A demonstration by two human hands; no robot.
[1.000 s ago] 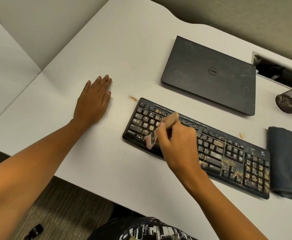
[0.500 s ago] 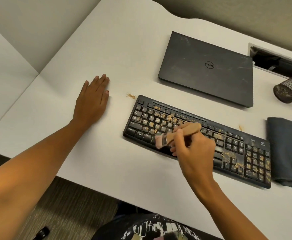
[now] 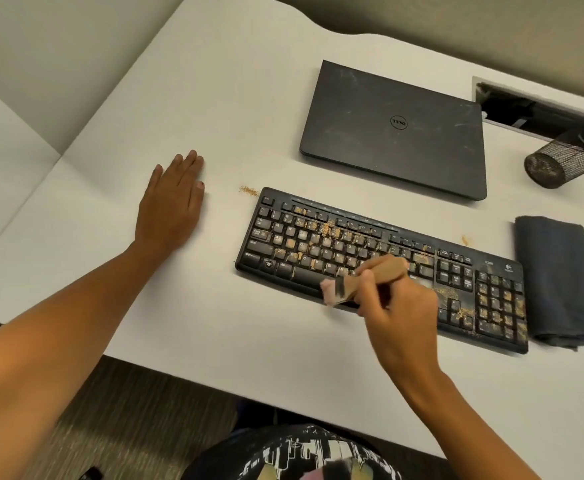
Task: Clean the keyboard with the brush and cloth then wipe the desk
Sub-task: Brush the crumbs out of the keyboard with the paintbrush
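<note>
Mesh cup [image 3: 560, 164] lies tipped; right hand [image 3: 397, 313] grips brush [image 3: 385, 269].

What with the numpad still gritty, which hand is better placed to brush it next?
Right. The right hand grips the brush over the middle of the keyboard, next to the numpad. The left hand rests flat on the desk past the keyboard's other end, holding nothing.

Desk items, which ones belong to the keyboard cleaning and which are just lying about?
In the job: keyboard, brush gripped by the right hand, cloth, desk.
Lying about: closed laptop, mesh cup.
</note>
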